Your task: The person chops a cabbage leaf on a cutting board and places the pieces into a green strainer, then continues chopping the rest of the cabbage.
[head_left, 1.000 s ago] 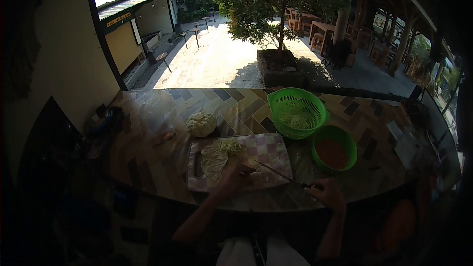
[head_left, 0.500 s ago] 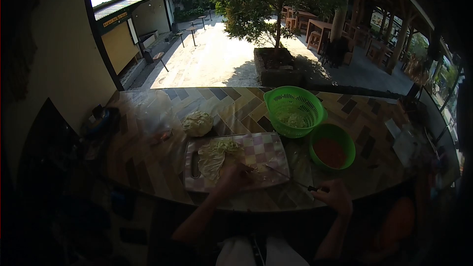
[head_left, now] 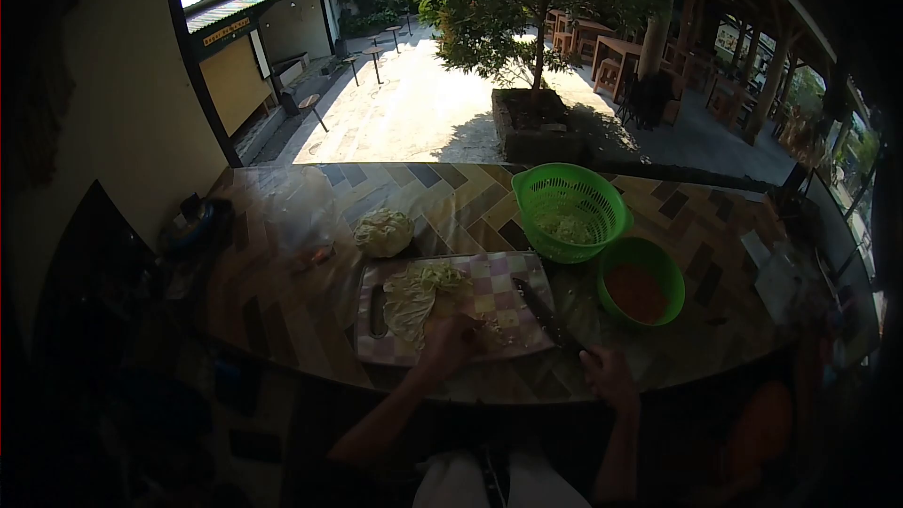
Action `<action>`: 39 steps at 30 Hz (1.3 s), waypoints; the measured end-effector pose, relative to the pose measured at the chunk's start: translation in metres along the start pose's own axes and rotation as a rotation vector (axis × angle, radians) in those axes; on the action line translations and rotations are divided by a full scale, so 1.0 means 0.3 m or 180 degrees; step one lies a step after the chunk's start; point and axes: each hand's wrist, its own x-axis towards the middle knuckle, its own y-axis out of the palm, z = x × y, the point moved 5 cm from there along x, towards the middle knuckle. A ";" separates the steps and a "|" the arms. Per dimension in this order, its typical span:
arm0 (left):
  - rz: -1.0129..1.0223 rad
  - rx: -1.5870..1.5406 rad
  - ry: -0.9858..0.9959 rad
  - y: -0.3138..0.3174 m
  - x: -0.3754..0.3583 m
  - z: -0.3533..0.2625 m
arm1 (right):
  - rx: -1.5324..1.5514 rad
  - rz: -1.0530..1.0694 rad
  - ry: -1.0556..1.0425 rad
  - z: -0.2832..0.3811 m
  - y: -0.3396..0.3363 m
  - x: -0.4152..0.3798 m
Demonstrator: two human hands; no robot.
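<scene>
A checkered cutting board [head_left: 494,268] lies on the patterned table, with cabbage leaves [head_left: 411,309] and shredded cabbage [head_left: 437,275] on its left half. My left hand [head_left: 453,339] is closed at the board's front middle, beside the leaves; what its fingers hold is too dark to make out. My right hand [head_left: 607,372] grips the handle of a knife [head_left: 544,312], whose dark blade points up and left over the board's right side. Small pale bits lie between my left hand and the blade.
A cabbage head [head_left: 384,232] sits behind the board. At the back right stands a green colander [head_left: 616,216] with pale shreds, beside a green bowl [head_left: 670,282] of orange-red contents. A clear plastic bag [head_left: 296,202] lies at left, another plastic item [head_left: 779,273] at right.
My right hand has moved left and slightly up. The knife has turned so its broad blade shows, with its tip higher over the board. My left hand has barely moved.
</scene>
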 end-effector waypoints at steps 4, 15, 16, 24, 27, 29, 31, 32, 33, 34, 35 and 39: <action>-0.0159 0.0038 0.0150 -0.006 -0.007 -0.055 | 0.0330 0.0273 -0.0053 -0.001 0.073 -0.001; -0.0416 -0.0039 0.0055 0.031 -0.042 -0.036 | 0.0433 0.0741 0.0281 0.050 0.177 -0.013; -0.0457 0.0027 0.0058 0.027 -0.045 -0.050 | 0.0429 0.0734 0.0259 0.048 0.181 -0.012; -0.0502 -0.0200 0.0186 0.069 0.015 -0.047 | 0.1069 0.0732 0.0425 -0.017 0.238 0.015; -0.0603 -0.0325 0.0394 0.062 0.046 -0.080 | 0.1265 0.0616 0.0429 -0.014 0.222 0.022; -0.0604 -0.0191 0.0518 0.048 0.084 -0.141 | 0.1274 0.0520 0.0379 0.016 0.181 0.021; -0.0645 -0.0305 0.0598 0.027 0.121 -0.216 | 0.1248 0.0410 0.0391 0.055 0.131 0.020; -0.0664 -0.0365 0.0639 0.019 0.146 -0.248 | 0.1234 0.0353 0.0396 0.073 0.106 0.024; -0.0663 -0.0307 0.0735 0.017 0.176 -0.274 | 0.1339 0.0318 0.0341 0.083 0.081 0.033; -0.0663 -0.0251 0.0830 0.016 0.208 -0.301 | 0.1441 0.0283 0.0285 0.089 0.052 0.043; -0.0665 -0.0195 0.0924 0.013 0.243 -0.330 | 0.1542 0.0250 0.0228 0.104 0.022 0.055; -0.0764 -0.0330 0.1353 0.020 0.440 -0.455 | 0.1621 0.0033 0.0334 0.216 -0.143 0.108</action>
